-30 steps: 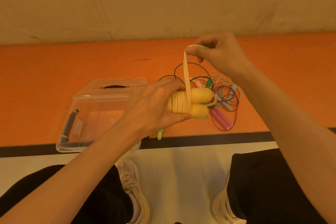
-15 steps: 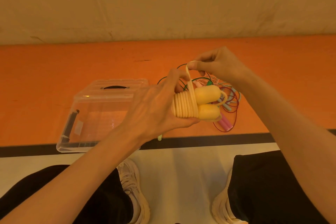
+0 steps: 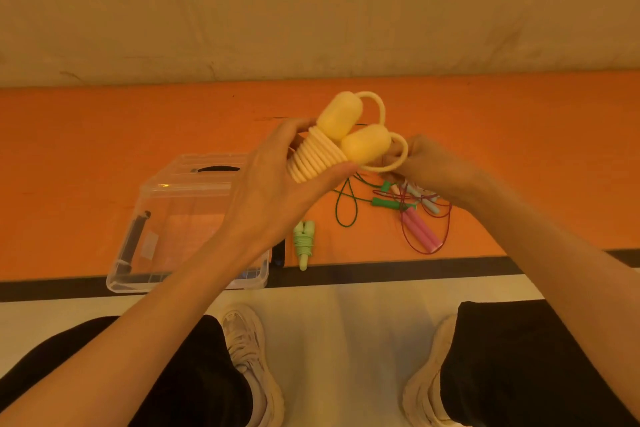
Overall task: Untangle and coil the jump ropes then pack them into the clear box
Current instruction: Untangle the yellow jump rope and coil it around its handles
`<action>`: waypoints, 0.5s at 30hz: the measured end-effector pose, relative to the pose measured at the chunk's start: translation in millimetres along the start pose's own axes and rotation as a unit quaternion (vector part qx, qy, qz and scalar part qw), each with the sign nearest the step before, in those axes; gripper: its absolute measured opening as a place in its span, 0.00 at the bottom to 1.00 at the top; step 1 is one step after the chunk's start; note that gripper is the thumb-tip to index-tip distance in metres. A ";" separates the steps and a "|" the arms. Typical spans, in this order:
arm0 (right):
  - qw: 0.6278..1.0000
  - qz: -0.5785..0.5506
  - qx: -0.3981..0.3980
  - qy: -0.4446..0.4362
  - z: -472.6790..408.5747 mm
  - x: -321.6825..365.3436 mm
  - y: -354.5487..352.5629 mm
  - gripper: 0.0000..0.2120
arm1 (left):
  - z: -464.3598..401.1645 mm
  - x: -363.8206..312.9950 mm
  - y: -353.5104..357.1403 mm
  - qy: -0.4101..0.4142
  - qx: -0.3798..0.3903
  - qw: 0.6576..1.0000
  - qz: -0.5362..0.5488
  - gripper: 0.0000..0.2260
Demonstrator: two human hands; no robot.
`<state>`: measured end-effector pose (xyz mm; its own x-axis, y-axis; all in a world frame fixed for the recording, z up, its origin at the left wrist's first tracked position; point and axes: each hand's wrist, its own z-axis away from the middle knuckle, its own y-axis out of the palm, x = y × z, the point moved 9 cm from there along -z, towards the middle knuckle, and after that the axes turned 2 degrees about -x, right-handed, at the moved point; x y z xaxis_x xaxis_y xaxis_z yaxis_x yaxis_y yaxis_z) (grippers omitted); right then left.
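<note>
My left hand grips a yellow jump rope, its cord wound in tight turns round the two rounded yellow handles that point up and right. My right hand pinches a loop of that yellow cord just right of the lower handle. The clear box stands open on the orange floor to the left, partly behind my left forearm. A coiled light-green rope lies beside the box. A tangle of green, red and pale ropes with pink handles lies under my right wrist.
A pale wall rises behind the orange floor strip. A black line separates the orange floor from the pale floor where my legs and white shoes are.
My right hand dropped from above the bundle to its right side, bringing the cord end down into a loop. My left hand tilted the bundle so the handles point upward.
</note>
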<state>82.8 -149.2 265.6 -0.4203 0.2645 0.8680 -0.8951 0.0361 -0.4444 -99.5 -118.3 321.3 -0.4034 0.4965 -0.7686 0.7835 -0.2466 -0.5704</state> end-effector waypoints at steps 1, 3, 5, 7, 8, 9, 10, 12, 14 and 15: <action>1.000 -0.007 0.010 0.003 4.5 -0.7 4.4 0.14 | -1.5 3.9 -0.8 -0.013 -0.005 1.000 0.000 0.28; 0.999 -0.027 0.031 -0.006 13.3 2.5 13.2 0.09 | -3.4 9.6 -3.8 -0.028 -0.017 0.999 -0.009 0.29; 0.998 -0.023 0.045 -0.026 23.4 9.2 21.1 0.11 | -4.2 13.5 -6.3 -0.035 -0.026 0.999 -0.018 0.28; 0.997 -0.010 0.057 -0.046 33.3 15.9 29.9 0.11 | -4.1 16.1 -6.3 -0.038 -0.026 0.998 -0.032 0.27; 0.997 0.002 0.064 -0.052 38.3 18.5 33.7 0.11 | -3.8 16.9 -5.4 -0.038 -0.024 0.998 -0.040 0.28; 0.996 0.026 0.067 -0.056 43.7 19.9 37.0 0.11 | -3.3 17.5 -4.1 -0.039 -0.021 0.998 -0.048 0.28; 0.994 0.061 0.063 -0.060 48.0 19.9 38.1 0.11 | -3.1 17.9 -3.1 -0.039 -0.018 0.998 -0.055 0.28; 0.986 0.150 0.034 -0.065 55.9 18.1 35.5 0.11 | -3.4 19.4 -2.5 -0.039 -0.015 0.997 -0.069 0.28; 0.976 0.205 -0.008 -0.068 62.0 19.6 28.5 0.13 | -5.0 20.5 -5.0 -0.036 -0.021 0.996 -0.082 0.28; 0.973 0.218 -0.027 -0.073 65.1 23.7 25.6 0.13 | -5.7 20.2 -6.4 -0.033 -0.025 0.995 -0.091 0.28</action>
<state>40.3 -204.8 289.2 -0.7781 0.1259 0.6154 -0.6201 0.0028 -0.7845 -109.9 -101.9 311.0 -0.5689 0.4738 -0.6722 0.7167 -0.1153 -0.6878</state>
